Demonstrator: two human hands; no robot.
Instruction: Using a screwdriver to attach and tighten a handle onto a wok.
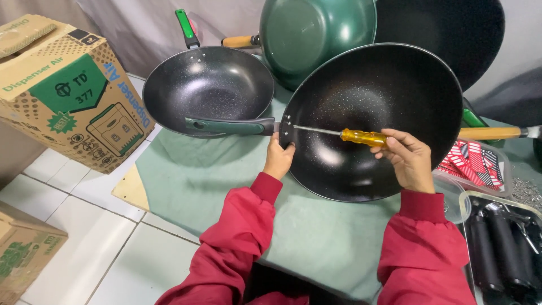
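My left hand (279, 160) grips the rim of the black wok (372, 121) beside its green handle (228, 125) to steady it on the worktop (186, 181), while my right hand (407, 158) closes on the yellow screwdriver (361, 136) (tip at the handle rivets, inside the bowl).

One head-worn view, steeply downward and close over both forearms, the pans and green cloth (316, 237) below.
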